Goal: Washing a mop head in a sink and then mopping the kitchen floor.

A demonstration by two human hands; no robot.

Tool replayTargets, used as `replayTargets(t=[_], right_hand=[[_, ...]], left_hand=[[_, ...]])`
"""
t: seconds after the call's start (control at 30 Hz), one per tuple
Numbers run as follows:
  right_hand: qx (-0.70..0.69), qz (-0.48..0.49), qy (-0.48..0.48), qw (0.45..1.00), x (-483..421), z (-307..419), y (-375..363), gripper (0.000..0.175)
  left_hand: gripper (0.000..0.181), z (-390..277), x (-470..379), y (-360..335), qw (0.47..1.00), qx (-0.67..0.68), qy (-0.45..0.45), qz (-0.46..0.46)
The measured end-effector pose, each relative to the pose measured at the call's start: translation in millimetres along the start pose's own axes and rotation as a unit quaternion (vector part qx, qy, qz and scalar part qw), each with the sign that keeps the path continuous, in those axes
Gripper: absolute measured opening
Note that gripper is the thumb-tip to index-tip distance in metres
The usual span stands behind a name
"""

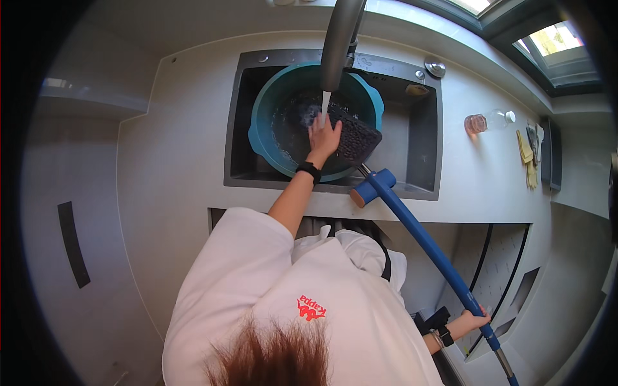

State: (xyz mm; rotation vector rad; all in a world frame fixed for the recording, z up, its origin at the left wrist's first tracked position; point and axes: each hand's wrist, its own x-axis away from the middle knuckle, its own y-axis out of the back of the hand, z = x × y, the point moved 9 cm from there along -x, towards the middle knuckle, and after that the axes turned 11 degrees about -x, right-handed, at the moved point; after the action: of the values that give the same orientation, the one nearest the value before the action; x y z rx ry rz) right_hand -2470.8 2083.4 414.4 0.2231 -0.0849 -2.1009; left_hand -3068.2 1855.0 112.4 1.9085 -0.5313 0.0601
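Under the running stream from a grey faucet (333, 53), my left hand (324, 137) is spread, its thumb at the edge of a dark, nubbly flat mop head (357, 137). Whether the hand presses on the mop cannot be told. The mop head tilts inside a teal plastic tub (268, 144), which holds water with some bubbles. A blue mop pole (425, 236) runs from it over the counter's front edge, with a blue-and-orange fitting (372, 188) low on the pole. At lower right, my right hand (473, 320) grips the pole near its upper end.
The tub sits in a dark grey sink (427, 159). On the counter (169, 159) to the right lie a plastic bottle (487, 121) with pink liquid and, farther along, yellow gloves (527, 157). A metal drain cover (435, 66) rests at the sink's back corner. Windows (555, 43) stand behind.
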Motion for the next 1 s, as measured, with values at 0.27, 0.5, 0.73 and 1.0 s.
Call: replayTargets(t=[0.27,0.5,0.73,1.0], right_hand=[[-0.109,-0.11,-0.125,0.98,-28.3,-43.4,23.8,0.017],[-0.136,-0.038,-0.066,0.988,-93.6,-90.9,51.0,0.008],[-0.067,0.046,-0.012,0.997,-124.3,-107.5,41.5,0.023],[-0.157,-0.028,-0.101,0.982,-92.9,-95.4,23.9,0.008]], left_hand=[[0.064,74.0,-9.4,-12.5,0.988,-0.064,0.09,0.108],[0.063,-7.9,86.1,12.5,0.985,0.16,0.0,0.067],[0.041,-4.5,98.6,20.7,0.905,0.424,0.028,0.014],[0.015,6.2,85.6,21.8,0.893,0.447,0.025,0.041]])
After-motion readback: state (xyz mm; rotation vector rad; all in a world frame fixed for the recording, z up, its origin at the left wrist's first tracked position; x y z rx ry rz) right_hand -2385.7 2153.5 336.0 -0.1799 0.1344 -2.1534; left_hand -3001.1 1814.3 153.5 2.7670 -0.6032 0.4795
